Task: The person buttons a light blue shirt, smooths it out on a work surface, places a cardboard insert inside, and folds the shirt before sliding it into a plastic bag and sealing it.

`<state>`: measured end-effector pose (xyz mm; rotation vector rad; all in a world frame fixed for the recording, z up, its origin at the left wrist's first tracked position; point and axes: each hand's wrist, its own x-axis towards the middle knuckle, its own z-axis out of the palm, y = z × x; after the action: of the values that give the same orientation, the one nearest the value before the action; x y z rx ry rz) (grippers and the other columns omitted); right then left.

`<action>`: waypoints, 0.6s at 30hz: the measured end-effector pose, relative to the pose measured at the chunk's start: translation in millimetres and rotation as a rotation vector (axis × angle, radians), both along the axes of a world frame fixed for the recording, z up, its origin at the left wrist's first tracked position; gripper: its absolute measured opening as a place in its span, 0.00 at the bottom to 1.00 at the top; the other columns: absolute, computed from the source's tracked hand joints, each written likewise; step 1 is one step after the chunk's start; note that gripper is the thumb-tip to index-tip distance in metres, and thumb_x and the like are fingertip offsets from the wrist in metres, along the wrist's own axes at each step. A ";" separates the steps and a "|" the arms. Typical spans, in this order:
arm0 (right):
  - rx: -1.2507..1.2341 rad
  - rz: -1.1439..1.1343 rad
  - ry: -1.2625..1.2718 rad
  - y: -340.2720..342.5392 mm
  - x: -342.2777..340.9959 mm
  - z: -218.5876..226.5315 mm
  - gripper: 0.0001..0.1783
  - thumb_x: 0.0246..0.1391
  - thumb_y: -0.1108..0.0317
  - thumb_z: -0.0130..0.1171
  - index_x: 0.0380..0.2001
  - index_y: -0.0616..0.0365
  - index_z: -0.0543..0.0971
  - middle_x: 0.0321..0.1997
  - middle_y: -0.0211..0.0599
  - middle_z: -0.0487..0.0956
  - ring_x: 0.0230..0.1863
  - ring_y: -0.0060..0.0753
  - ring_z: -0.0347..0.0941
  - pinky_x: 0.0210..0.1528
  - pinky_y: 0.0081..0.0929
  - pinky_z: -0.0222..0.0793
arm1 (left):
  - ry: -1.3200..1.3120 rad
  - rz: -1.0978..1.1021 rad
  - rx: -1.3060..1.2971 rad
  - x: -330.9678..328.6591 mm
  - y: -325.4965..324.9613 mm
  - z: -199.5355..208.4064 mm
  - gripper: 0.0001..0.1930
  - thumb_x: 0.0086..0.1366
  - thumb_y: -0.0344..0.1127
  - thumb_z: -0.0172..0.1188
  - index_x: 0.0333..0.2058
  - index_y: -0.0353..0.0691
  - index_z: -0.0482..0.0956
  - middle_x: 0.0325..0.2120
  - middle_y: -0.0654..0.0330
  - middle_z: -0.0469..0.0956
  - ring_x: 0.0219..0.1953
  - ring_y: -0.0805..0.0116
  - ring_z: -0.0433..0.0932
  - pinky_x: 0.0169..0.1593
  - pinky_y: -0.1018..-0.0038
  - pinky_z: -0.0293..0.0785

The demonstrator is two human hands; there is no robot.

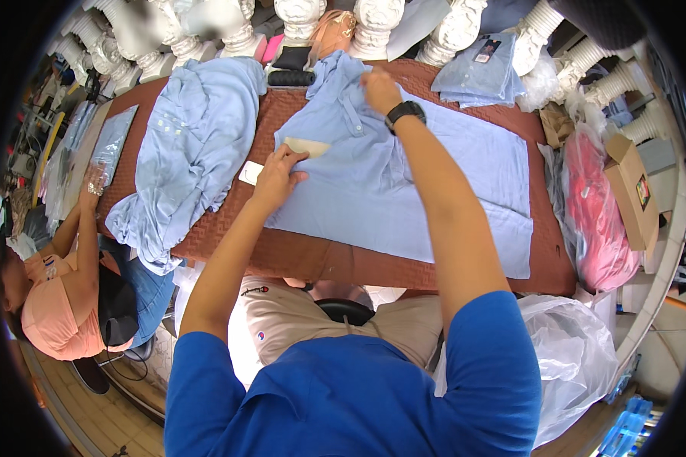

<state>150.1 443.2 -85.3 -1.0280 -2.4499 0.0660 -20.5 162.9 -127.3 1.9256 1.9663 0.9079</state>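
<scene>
A light blue shirt (pixel 358 190) with a buttoned placket lies spread on the brown-covered table (pixel 312 259) in front of me. My left hand (pixel 280 179) rests on its left part, thumb apart from the fingers. Its fingertips touch a beige flat piece (pixel 307 147) lying on the cloth. Just left of that hand is a small white card (pixel 250 173). My right hand (pixel 381 91), with a black watch on the wrist, is over the collar end with curled fingers. Anything small between them is too fine to make out.
A crumpled light blue garment (pixel 194 129) lies to the left, beside a black roll (pixel 290 78). Packaged folded shirts (pixel 480 72) are at the far right. White balusters (pixel 297 19) line the back. A co-worker in orange (pixel 65 312) sits at left; a plastic bag (pixel 564 343) hangs at right.
</scene>
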 end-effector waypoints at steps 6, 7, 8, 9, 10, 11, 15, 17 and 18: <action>-0.461 0.269 0.435 -43.8 111.8 108.8 0.08 0.63 0.69 0.58 0.40 0.60 0.84 0.38 0.34 0.83 0.41 0.30 0.79 0.48 0.27 0.74 | -0.024 0.006 -0.024 -9.1 -6.5 -9.3 0.23 0.57 0.32 0.70 0.53 0.43 0.80 0.47 0.59 0.73 0.51 0.53 0.74 0.53 0.60 0.72; -0.514 0.274 0.401 -69.7 144.4 133.5 0.07 0.63 0.70 0.59 0.40 0.60 0.84 0.38 0.31 0.82 0.41 0.25 0.78 0.48 0.25 0.73 | -0.034 0.011 -0.046 -11.6 -5.4 -9.7 0.23 0.57 0.32 0.70 0.53 0.43 0.80 0.47 0.59 0.73 0.51 0.53 0.74 0.53 0.60 0.72; -0.556 0.267 0.368 -94.8 182.8 152.3 0.07 0.63 0.70 0.60 0.40 0.60 0.84 0.37 0.27 0.82 0.41 0.20 0.76 0.48 0.22 0.73 | -0.046 0.003 -0.059 -9.2 -0.9 -7.8 0.23 0.57 0.32 0.70 0.53 0.43 0.80 0.47 0.59 0.74 0.51 0.53 0.74 0.53 0.60 0.72; -0.631 0.242 0.344 -111.0 222.2 154.6 0.06 0.61 0.72 0.62 0.39 0.59 0.84 0.38 0.27 0.82 0.42 0.20 0.77 0.49 0.22 0.73 | -0.071 -0.012 -0.062 -5.0 1.8 -2.6 0.23 0.56 0.30 0.70 0.53 0.42 0.80 0.48 0.59 0.74 0.52 0.53 0.74 0.53 0.60 0.72; -0.705 0.218 0.318 -124.7 258.2 152.7 0.05 0.60 0.73 0.63 0.39 0.59 0.84 0.38 0.27 0.82 0.42 0.20 0.77 0.50 0.23 0.73 | -0.070 -0.034 -0.055 -3.2 4.2 -1.6 0.24 0.56 0.29 0.70 0.53 0.42 0.80 0.48 0.59 0.74 0.52 0.52 0.74 0.53 0.60 0.72; -0.860 0.189 0.296 -135.5 290.8 138.9 0.06 0.57 0.76 0.64 0.38 0.59 0.84 0.38 0.27 0.82 0.42 0.20 0.77 0.50 0.23 0.73 | -0.069 -0.053 -0.051 -4.1 6.2 -2.6 0.24 0.55 0.27 0.70 0.53 0.42 0.80 0.48 0.58 0.74 0.52 0.52 0.74 0.53 0.60 0.72; -1.089 0.059 0.236 -178.1 358.5 32.4 0.07 0.51 0.81 0.65 0.34 0.59 0.85 0.37 0.29 0.84 0.41 0.20 0.78 0.49 0.21 0.73 | -0.051 -0.111 -0.009 -10.3 10.9 -10.4 0.26 0.53 0.23 0.70 0.53 0.42 0.80 0.49 0.58 0.73 0.53 0.52 0.75 0.54 0.61 0.73; -1.158 -0.018 0.337 -194.6 348.7 21.1 0.07 0.49 0.82 0.66 0.33 0.60 0.85 0.36 0.30 0.84 0.40 0.20 0.78 0.49 0.20 0.73 | -0.051 -0.097 -0.046 -13.2 7.8 -9.5 0.26 0.53 0.23 0.70 0.53 0.42 0.79 0.49 0.58 0.73 0.52 0.52 0.75 0.54 0.61 0.73; -1.191 -0.045 0.360 -201.7 336.5 27.2 0.07 0.49 0.81 0.66 0.33 0.60 0.85 0.36 0.30 0.84 0.40 0.20 0.78 0.48 0.20 0.73 | -0.051 -0.088 -0.066 -14.6 5.4 -9.2 0.26 0.53 0.23 0.70 0.53 0.42 0.79 0.49 0.58 0.73 0.52 0.52 0.75 0.54 0.61 0.73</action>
<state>486.7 241.6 -58.1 -1.3128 -1.9260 1.6709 -35.1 168.2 -136.5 1.9160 1.8446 0.8495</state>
